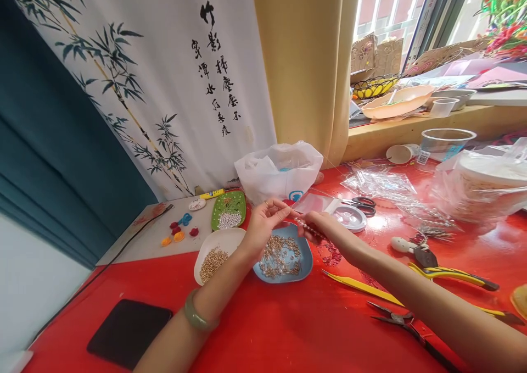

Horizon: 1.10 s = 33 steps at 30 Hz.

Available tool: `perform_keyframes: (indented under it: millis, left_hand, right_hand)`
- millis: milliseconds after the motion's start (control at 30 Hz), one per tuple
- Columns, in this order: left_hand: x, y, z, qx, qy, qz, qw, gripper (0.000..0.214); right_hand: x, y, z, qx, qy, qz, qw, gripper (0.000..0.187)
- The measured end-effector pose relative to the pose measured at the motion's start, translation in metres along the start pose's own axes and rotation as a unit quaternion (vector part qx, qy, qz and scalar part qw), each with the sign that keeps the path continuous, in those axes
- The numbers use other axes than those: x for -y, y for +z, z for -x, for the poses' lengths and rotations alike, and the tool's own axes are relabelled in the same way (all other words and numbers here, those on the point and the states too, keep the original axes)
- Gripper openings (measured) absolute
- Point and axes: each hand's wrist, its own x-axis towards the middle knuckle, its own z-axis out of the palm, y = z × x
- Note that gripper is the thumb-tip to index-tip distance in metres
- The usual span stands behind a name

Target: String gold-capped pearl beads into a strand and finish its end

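Both my hands meet above a blue dish heaped with small metal findings. My left hand, a green bangle on its wrist, pinches something tiny at its fingertips. My right hand is closed on a short strand of strung beads that points toward the left fingers. A white dish of gold beads sits left of the blue one. Behind it a green tray holds white pearls.
A white plastic bag stands behind the dishes. Scissors, a round clear lid, yellow-handled pliers, yellow tweezers and dark pliers lie on the red table at right. A black pad lies front left.
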Motion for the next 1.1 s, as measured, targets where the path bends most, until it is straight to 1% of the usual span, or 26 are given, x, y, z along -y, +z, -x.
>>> perform_keyframes:
  millis: [67, 133, 200, 267, 433, 600, 700, 867, 1033, 1100]
  left_hand:
    - [0.001, 0.0, 0.0, 0.0, -0.005, 0.004, 1.0, 0.015]
    - [0.003, 0.0, -0.001, 0.003, -0.016, 0.004, 1.0, 0.015]
    - [0.004, 0.001, 0.0, 0.008, -0.027, 0.0, 1.0, 0.015]
    - [0.005, 0.003, 0.0, 0.012, -0.039, -0.001, 0.999, 0.015]
    - [0.005, 0.008, 0.002, 0.036, -0.052, -0.008, 0.998, 0.017]
    - [0.005, 0.01, 0.003, 0.059, -0.053, -0.029, 0.996, 0.018]
    - [0.006, 0.008, 0.002, 0.077, -0.053, -0.036, 0.995, 0.019]
    - [0.009, 0.003, 0.001, 0.11, -0.082, -0.04, 0.99, 0.02]
    - [0.013, -0.003, -0.003, 0.131, -0.077, -0.058, 0.987, 0.02]
    - [0.013, -0.007, -0.005, 0.127, -0.074, -0.089, 0.985, 0.022]
  right_hand:
    - [0.003, -0.004, 0.001, -0.03, -0.034, 0.004, 0.999, 0.027]
    - [0.008, -0.007, 0.005, -0.068, -0.097, 0.023, 0.993, 0.023]
    - [0.014, -0.008, 0.009, -0.075, -0.152, 0.043, 0.985, 0.023]
    - [0.018, -0.01, 0.012, -0.059, -0.173, 0.058, 0.981, 0.024]
    - [0.024, -0.015, 0.015, -0.02, -0.198, 0.061, 0.978, 0.016]
    - [0.026, -0.016, 0.017, -0.001, -0.209, 0.026, 0.977, 0.017]
    - [0.024, -0.015, 0.018, -0.005, -0.212, 0.009, 0.977, 0.017]
    - [0.022, -0.014, 0.019, -0.014, -0.215, -0.019, 0.976, 0.017]
    - [0.025, -0.013, 0.018, -0.016, -0.193, -0.016, 0.981, 0.018]
    - [0.025, -0.014, 0.018, -0.023, -0.185, -0.014, 0.982, 0.02]
